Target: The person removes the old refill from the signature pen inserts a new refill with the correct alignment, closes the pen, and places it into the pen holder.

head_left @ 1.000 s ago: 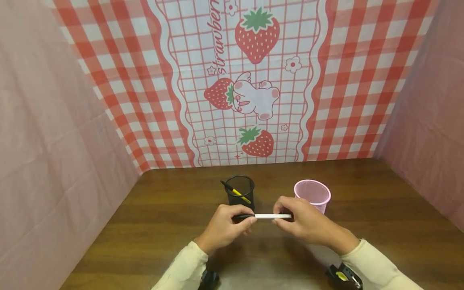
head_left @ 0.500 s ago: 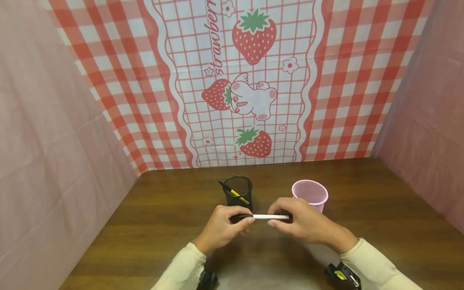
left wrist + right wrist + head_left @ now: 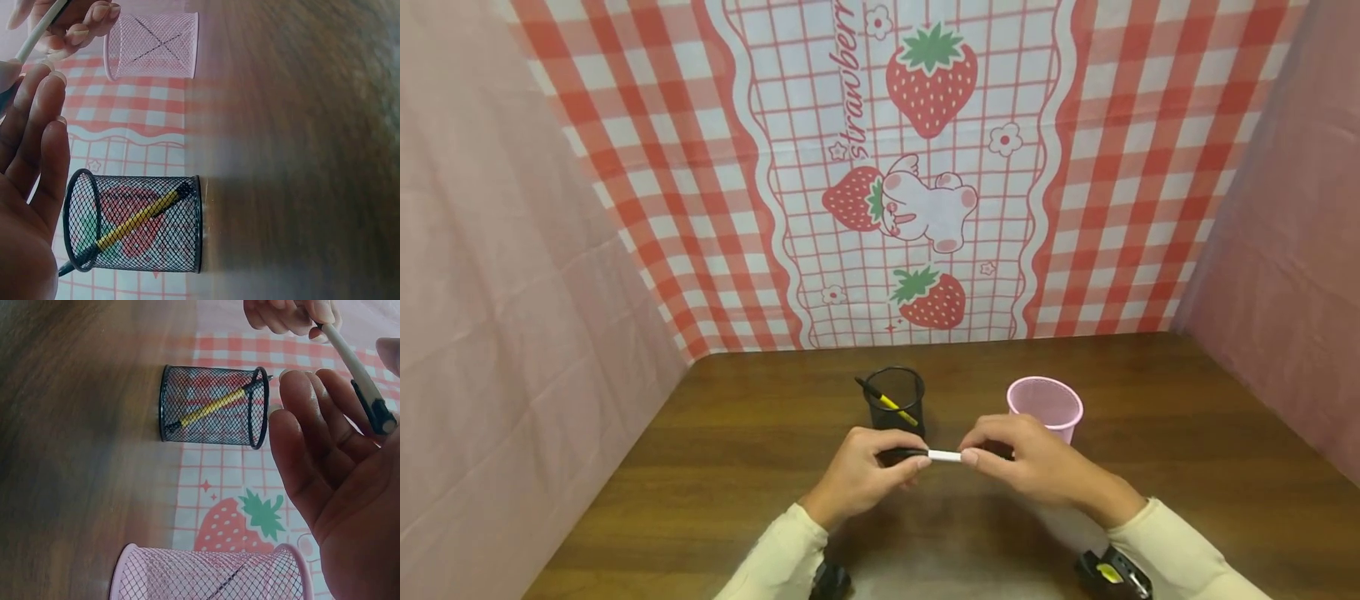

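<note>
A pen with a white barrel and black ends lies level between my two hands. My left hand pinches its black end between thumb and forefinger. Thumb and forefinger of my right hand meet on the white barrel, and the head view hides that end behind them. In the right wrist view a dark clip sits on the pen near the right palm. Just beyond the left hand stands a black mesh cup with a yellow and black pen leaning in it.
A pink mesh cup stands behind my right hand, its lower part hidden. All of this is on a brown wooden table. A checked strawberry cloth hangs at the back, with pink cloth on both sides.
My right thumb and forefinger have slid left along the pen and come together on its white barrel, so less of it shows. The left hand and both cups stay put.
</note>
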Motion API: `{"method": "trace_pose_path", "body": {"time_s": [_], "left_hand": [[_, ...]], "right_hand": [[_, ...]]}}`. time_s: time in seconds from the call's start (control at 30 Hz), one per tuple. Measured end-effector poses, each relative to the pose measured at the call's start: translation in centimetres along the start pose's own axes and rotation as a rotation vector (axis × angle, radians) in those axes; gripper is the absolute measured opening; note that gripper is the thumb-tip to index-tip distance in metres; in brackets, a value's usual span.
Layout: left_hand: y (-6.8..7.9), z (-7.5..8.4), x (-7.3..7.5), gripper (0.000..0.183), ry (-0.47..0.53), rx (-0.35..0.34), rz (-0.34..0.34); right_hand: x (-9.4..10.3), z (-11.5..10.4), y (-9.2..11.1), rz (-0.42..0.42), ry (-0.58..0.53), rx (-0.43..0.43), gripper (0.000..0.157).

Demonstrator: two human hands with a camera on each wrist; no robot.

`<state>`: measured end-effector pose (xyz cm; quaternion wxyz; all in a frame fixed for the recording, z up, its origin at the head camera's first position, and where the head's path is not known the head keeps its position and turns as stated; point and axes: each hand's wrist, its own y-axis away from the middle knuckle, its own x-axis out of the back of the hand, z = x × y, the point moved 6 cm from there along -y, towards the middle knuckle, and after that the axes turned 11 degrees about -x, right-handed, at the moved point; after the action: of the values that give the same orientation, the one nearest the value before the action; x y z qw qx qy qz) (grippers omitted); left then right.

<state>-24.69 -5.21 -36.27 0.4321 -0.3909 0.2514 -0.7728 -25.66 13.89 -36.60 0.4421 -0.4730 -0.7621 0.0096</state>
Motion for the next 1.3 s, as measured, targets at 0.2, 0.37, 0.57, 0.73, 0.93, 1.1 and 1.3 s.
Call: {"method": "trace_pose_path", "body": {"time_s": [0.2,0.37,0.57,0.73,0.93,1.1,1.3], "left_hand": [[-0.11,0.32,-0.20,0.008,-0.036,-0.039,-0.004],[-0.16,0.28,-0.21,0.008,-0.053,-0.028,-0.002],[-0.05,-0.04,-0.14,0.005,-0.051,-0.004,-0.008],[0.10,-0.08,0.08,0.004,-0.058,-0.007,-0.008],[-0.05,-0.18,0.17,0.004,-0.071,0.002,-0.012],[-0.02,-0.20,0.17,0.004,-0.068,0.006,-0.018],[0.13,-0.24,0.10,0.003,-0.054,0.018,-0.028]], "right_hand": [[-0.09,0.23,0.14,-0.028,-0.027,-0.023,0.018],[-0.28,0.09,0.23,-0.032,-0.025,-0.017,0.022],[-0.28,0.10,0.33,-0.002,0.004,0.004,0.021],[-0.32,0.20,0.07,0.015,0.022,0.008,0.020],[-0.06,-0.14,-0.14,0.049,0.034,0.036,0.017],[-0.07,-0.32,-0.13,0.061,0.031,0.042,0.016],[-0.22,-0.18,-0.02,0.066,0.037,0.033,0.020]]}}
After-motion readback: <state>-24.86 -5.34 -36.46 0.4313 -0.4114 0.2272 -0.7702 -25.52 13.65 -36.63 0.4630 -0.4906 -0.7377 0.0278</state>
